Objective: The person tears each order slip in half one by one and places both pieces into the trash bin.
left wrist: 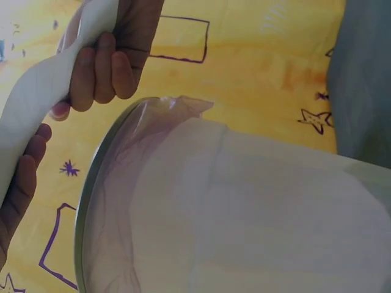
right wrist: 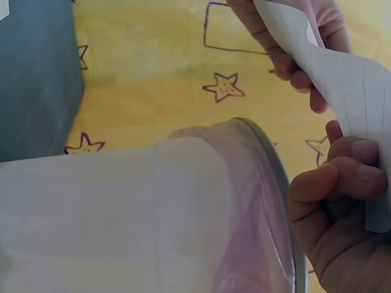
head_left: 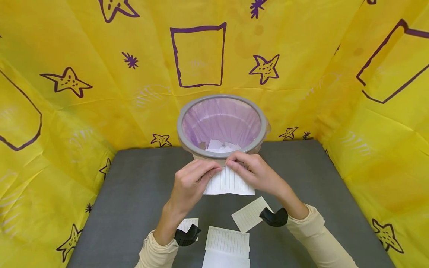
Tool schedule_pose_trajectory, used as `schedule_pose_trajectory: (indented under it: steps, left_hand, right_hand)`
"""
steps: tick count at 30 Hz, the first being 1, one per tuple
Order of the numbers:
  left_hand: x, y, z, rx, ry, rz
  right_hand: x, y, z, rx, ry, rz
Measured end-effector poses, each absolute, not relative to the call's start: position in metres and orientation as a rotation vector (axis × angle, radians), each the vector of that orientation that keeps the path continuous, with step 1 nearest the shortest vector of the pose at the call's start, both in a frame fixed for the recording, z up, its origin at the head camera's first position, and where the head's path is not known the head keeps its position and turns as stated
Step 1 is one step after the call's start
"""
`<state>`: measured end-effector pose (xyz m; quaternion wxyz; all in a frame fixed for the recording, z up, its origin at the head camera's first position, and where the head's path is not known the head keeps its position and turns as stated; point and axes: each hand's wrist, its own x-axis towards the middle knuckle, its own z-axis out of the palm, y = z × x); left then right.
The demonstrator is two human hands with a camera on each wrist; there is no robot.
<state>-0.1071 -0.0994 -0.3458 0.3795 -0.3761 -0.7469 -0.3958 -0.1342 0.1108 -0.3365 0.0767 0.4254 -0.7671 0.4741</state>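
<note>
A lined white sheet of paper (head_left: 228, 185) is held between both hands, in front of the bin's near side. My left hand (head_left: 189, 182) pinches its upper edge left of the middle. Close beside it, my right hand (head_left: 256, 173) pinches the same edge between thumb and fingers. The sheet bends in a wave in the right wrist view, with what looks like a short split at its edge between the hands. Just beyond the hands stands a round bin (head_left: 180, 128) with a grey rim and purple liner. Inside it lie white paper pieces (head_left: 218, 146).
On the dark grey table (head_left: 140, 186), a stack of lined sheets (head_left: 228, 241) lies near the front. A loose cream lined sheet (head_left: 248, 216) is under the right wrist, and a smaller lined piece (head_left: 191, 223) by the left wrist. Yellow patterned cloth (head_left: 151, 74) encloses the back and sides.
</note>
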Motion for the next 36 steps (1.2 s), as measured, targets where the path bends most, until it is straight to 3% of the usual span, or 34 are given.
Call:
schedule_pose_trajectory:
  steps: [17,36]
  left_hand:
    - [-0.098,-0.099,-0.351,-0.839,-1.807,-1.098]
    - [-0.098,-0.119,-0.349,-0.687,-1.874,-1.185]
  right_hand:
    - [-0.129,0.112,-0.336,1.096,-2.386,1.46]
    - [-0.132,0.125,-0.341,1.068,-2.429,1.578]
